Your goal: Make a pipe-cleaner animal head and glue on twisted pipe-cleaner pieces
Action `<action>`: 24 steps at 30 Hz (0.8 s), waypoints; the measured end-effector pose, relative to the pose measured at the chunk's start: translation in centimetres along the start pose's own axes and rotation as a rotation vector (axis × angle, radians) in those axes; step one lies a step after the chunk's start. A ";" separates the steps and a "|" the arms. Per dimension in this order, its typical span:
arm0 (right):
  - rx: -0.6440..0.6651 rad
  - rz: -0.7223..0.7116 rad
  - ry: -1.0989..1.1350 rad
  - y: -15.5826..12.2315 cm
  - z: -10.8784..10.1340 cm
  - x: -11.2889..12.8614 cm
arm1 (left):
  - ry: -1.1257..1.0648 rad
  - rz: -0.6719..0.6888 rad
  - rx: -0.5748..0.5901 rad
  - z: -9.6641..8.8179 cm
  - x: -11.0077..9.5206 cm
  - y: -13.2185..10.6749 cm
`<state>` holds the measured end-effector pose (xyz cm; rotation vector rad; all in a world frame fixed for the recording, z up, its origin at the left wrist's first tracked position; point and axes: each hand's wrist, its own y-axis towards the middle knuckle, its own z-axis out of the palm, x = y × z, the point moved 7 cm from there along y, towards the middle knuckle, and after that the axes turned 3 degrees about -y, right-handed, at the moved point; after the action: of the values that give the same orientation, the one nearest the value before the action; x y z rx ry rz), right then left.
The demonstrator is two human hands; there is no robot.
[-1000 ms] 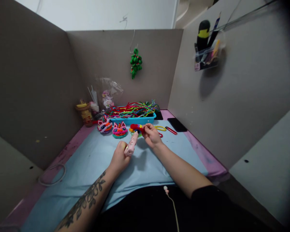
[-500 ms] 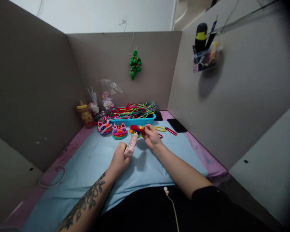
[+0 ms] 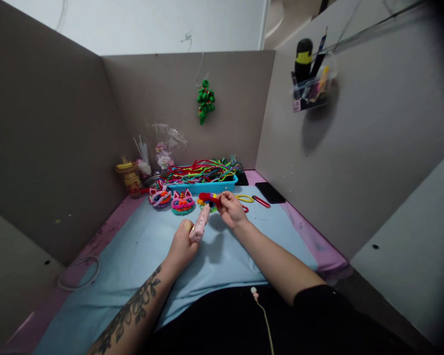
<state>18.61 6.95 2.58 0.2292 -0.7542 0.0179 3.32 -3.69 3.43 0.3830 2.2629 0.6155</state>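
Note:
My left hand (image 3: 183,242) is closed around a pink glue gun (image 3: 200,226), its front end pointing away from me toward a bright fuzzy piece. Between the pinched fingers of my right hand (image 3: 231,209) is a red pipe-cleaner piece (image 3: 210,197). Orange, yellow and green fuzzy parts show just below the red one; whether they are joined to it, I cannot tell. Left of these, a pink, orange and teal pipe-cleaner animal head (image 3: 183,203) with pointed ears rests on the blue cloth (image 3: 163,256). A similar pipe-cleaner head (image 3: 159,196) sits beside it.
A blue tray (image 3: 203,188) heaped with colourful pipe cleaners stands at the back. To the right lie a phone (image 3: 270,193), a red-handled tool (image 3: 261,201) and a yellow loop (image 3: 245,198). A brown-rimmed cup (image 3: 129,177) stands back left; grey partitions enclose three sides.
The whole view has shifted slightly. Both hands keep nearly the same position and the same hold on the glue gun and the red pipe-cleaner piece.

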 end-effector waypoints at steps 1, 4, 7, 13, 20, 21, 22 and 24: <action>0.002 -0.001 0.003 0.0 0.0 0.0 | -0.001 -0.002 0.000 0.0 -0.1 0.0; 0.005 0.000 0.002 0.0 0.0 0.0 | -0.007 -0.014 0.001 -0.1 -0.2 0.0; -0.002 -0.002 -0.006 0.0 -0.1 0.1 | -0.007 -0.015 0.000 -0.1 -0.1 0.0; 0.015 -0.006 -0.009 0.1 0.0 0.2 | 0.008 -0.015 0.007 0.0 0.0 0.1; -0.010 0.000 0.016 0.1 -0.2 0.2 | 0.012 -0.033 0.017 0.1 0.2 0.1; -0.013 -0.001 0.016 0.1 -0.2 0.2 | 0.013 -0.035 0.016 0.1 0.3 0.1; -0.014 -0.004 0.013 0.1 -0.2 0.2 | 0.014 -0.036 0.016 0.2 0.4 0.1; -0.010 -0.009 0.002 0.1 -0.1 0.3 | 0.013 -0.032 0.016 0.2 0.5 0.1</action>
<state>18.88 7.03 2.73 0.2233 -0.7514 0.0054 3.15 -3.35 3.10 0.3507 2.2833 0.5846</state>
